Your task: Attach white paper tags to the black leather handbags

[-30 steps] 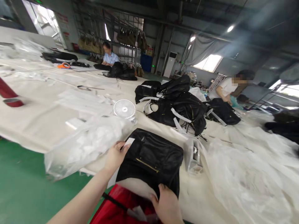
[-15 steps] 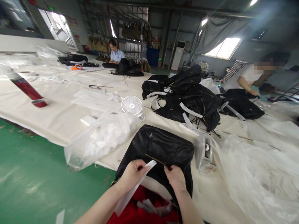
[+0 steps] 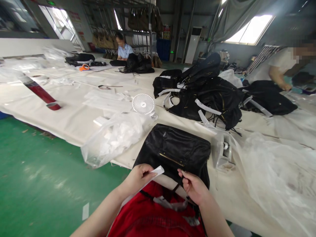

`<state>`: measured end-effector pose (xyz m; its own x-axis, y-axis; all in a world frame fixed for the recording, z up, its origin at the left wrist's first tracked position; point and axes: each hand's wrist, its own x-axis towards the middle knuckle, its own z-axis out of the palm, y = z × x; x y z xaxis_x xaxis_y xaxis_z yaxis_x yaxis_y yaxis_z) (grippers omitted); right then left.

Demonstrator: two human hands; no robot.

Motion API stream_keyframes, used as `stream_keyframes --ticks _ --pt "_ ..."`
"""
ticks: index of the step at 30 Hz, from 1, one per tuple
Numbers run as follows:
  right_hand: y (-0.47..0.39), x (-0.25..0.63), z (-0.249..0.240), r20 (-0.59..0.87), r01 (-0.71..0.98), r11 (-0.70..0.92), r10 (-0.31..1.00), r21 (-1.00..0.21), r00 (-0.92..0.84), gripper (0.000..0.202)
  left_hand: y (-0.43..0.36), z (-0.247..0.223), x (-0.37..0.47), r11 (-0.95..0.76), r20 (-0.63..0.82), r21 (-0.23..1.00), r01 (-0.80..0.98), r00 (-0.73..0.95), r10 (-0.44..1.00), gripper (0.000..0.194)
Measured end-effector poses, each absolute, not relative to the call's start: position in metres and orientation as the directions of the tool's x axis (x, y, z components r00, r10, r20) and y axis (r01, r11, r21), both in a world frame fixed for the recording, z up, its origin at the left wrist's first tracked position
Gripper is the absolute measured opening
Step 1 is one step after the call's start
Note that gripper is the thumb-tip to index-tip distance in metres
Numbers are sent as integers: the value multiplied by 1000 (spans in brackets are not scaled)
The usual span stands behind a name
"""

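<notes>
A black bag with a gold zip lies on the near edge of the table, in front of me. My left hand is closed on a white strip, whose folded end sticks out past the thumb toward the bag. To its right, my right hand pinches a thin black strap just in front of the bag; part of the strap is hidden by the fingers. Red fabric with pale strips on it covers my front, below both hands.
Left of the bag sits a clear plastic bag of white scraps, with a small white fan behind it. A tape dispenser stands at right. Black bags pile up behind. Co-workers are at the far side and right.
My right hand has drawn back from the bag's zip toward me and now has the strap between its fingers. The left hand keeps the white strip. The view has shifted slightly.
</notes>
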<state>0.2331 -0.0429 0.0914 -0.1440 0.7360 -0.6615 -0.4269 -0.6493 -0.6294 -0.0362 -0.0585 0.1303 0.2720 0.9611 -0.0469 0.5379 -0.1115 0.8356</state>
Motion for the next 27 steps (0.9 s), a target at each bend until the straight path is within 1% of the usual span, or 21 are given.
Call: stream_keyframes --ticks 2,3,5,8,10,13,18,21,27 --pt "-51 229 100 -634 -424 -680 725 -598 -269 33 -61 132 -42 -136 -47 845 517 326 944 30" --pt "-54 226 104 -599 -411 -676 735 -611 -318 30 -61 132 -45 -147 -50 844 515 349 936 29" --pt "-60 222 110 -517 -377 -634 771 -675 -371 26 -63 132 -49 -166 -59 829 533 380 923 29" --pt "-63 219 118 -438 -367 -574 809 -732 -392 22 -64 132 -52 -184 -78 801 570 404 912 30" --pt "-62 219 120 -407 -408 -539 836 -737 -369 20 -65 133 -52 -185 -90 792 582 410 907 30" --pt "-59 218 120 -384 -471 -468 884 -748 -268 21 -68 133 -51 -171 -111 796 580 419 901 30" --pt "-56 214 117 -397 -453 -405 910 -794 -116 27 -72 131 -49 -189 -112 820 540 475 873 30" --pt "-58 210 116 -399 -422 -403 911 -812 -101 28 -74 134 -46 -230 -86 822 520 514 853 31" --pt "-59 205 114 -426 -399 -420 901 -815 -77 31 -74 142 -39 -244 -83 833 497 548 833 33"
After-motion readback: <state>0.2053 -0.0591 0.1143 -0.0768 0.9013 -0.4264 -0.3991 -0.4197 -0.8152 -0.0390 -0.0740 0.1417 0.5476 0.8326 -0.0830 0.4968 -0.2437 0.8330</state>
